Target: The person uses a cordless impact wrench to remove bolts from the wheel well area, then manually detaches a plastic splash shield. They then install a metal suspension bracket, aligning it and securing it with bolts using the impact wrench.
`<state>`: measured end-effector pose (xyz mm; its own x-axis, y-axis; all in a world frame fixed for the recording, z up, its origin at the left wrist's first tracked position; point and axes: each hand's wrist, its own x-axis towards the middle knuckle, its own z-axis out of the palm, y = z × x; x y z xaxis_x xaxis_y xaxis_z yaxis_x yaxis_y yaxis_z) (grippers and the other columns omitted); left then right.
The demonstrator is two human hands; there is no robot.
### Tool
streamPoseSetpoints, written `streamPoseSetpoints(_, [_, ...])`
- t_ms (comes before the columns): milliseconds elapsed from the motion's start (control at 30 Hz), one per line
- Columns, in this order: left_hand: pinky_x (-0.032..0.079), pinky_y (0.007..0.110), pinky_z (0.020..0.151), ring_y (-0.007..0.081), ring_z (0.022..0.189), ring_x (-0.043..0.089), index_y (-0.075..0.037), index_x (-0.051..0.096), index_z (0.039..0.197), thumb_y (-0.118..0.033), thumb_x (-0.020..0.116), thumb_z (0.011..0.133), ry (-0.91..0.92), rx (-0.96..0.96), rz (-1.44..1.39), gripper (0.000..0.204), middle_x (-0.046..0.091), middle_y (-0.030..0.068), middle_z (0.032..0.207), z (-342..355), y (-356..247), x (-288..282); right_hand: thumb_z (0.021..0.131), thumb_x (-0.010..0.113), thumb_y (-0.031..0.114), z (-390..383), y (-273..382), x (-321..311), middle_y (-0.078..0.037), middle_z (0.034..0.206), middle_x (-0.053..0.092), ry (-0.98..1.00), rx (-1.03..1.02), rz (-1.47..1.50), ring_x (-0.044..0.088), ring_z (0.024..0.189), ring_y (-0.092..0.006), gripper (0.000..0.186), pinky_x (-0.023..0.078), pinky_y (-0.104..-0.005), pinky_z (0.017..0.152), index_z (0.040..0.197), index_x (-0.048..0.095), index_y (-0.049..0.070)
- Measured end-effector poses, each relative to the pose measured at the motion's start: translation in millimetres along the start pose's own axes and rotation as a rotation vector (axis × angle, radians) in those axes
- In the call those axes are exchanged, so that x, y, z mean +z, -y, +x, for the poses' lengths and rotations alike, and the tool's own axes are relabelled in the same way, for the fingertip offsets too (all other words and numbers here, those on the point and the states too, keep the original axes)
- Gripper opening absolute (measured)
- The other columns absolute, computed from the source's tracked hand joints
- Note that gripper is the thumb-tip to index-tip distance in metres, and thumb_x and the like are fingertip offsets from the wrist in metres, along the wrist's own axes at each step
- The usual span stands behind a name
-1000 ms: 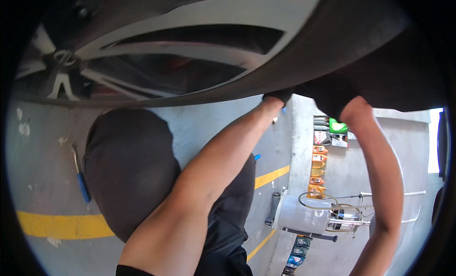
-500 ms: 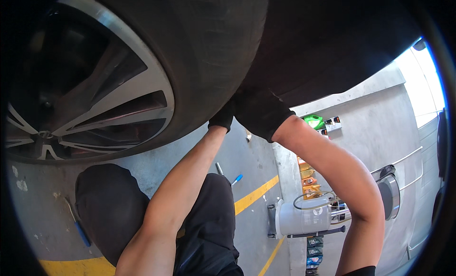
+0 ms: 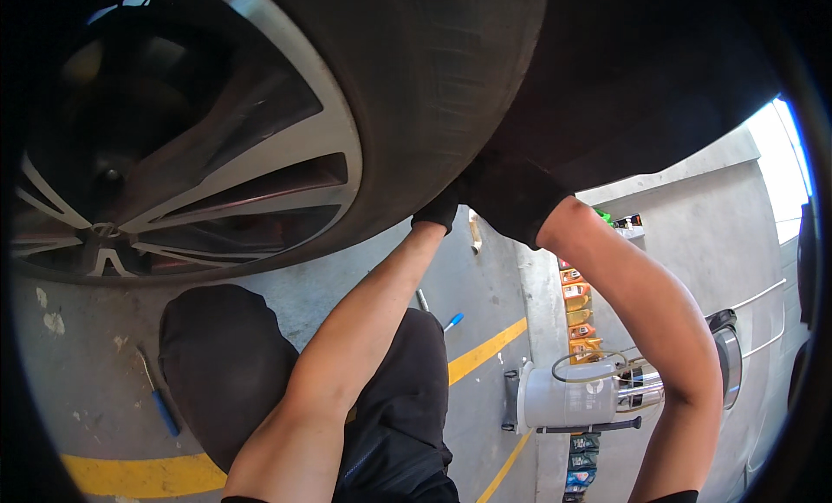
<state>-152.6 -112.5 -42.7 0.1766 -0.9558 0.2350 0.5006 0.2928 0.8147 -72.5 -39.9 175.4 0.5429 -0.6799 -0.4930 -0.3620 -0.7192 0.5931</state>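
A car wheel with a two-tone alloy rim and black tyre fills the upper left. Both my arms reach up to the dark space beside the tyre's tread, below the black panel of the car. My left hand, in a black glove, is close against the tyre's lower edge. Just right of it, my right hand wears a black glove too, its wrist bent in toward the left one. The fingers of both hands are lost in the shadow, so anything they hold is hidden.
Blue-handled tools lie on the grey floor, one at left and one beside my knee, near a metal rod. A grey tank on a stand and rows of bottles stand along the wall at right.
The whole view has shifted, so wheel, arms and floor tools appear farther right. Both hands stay beside the tyre, with no clear change in what they do.
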Motion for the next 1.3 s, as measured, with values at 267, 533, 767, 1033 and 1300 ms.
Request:
streamPoseSetpoints(267, [0.026,0.037,0.119,0.0268,0.147,0.033,-0.006,0.039,0.153,-0.042,0.057,0.100,0.023,-0.016,-0.129,0.067,0.038,0.0140,0.159,1,23,5,0.089,0.058,0.006,0,2,2,-0.015,0.107,0.073,0.045,0.164,0.131,0.071,0.097,-0.0327,0.023,0.058,-0.0395,0.083,0.109,0.071,0.007])
streamPoseSetpoints(533, [0.028,0.036,0.118,0.0251,0.145,0.037,-0.006,0.039,0.153,-0.038,0.054,0.102,0.036,0.029,0.064,0.062,0.040,0.0124,0.159,6,2,1,0.102,0.055,0.035,0,-7,11,-0.009,0.119,0.069,0.154,0.571,0.443,0.063,0.105,-0.0198,0.037,0.048,-0.0311,0.096,0.125,0.064,0.007])
streamPoseSetpoints(767, [0.039,0.038,0.109,0.0292,0.130,0.052,-0.006,0.058,0.137,-0.027,0.051,0.102,-0.158,0.127,0.209,0.041,0.058,0.0156,0.141,-5,-9,13,0.101,0.056,0.036,-5,-16,-9,-0.010,0.117,0.069,0.357,0.589,0.328,0.064,0.105,-0.0209,0.037,0.048,-0.0321,0.096,0.123,0.065,0.007])
streamPoseSetpoints(1033, [0.044,0.044,0.102,0.0345,0.120,0.059,-0.006,0.067,0.121,-0.026,0.050,0.101,-0.273,0.175,0.159,0.033,0.067,0.0189,0.125,6,-5,8,0.100,0.058,0.037,10,-17,-9,-0.011,0.115,0.070,0.366,0.511,0.247,0.064,0.104,-0.0222,0.037,0.049,-0.0334,0.096,0.122,0.066,0.007])
streamPoseSetpoints(1300, [0.046,0.044,0.098,0.0345,0.115,0.061,-0.006,0.068,0.117,-0.027,0.051,0.101,-0.386,0.267,0.148,0.031,0.069,0.0177,0.118,9,-4,12,0.100,0.060,0.038,18,-16,-7,-0.012,0.113,0.071,0.371,0.476,0.210,0.065,0.103,-0.0234,0.038,0.050,-0.0346,0.096,0.120,0.067,0.008])
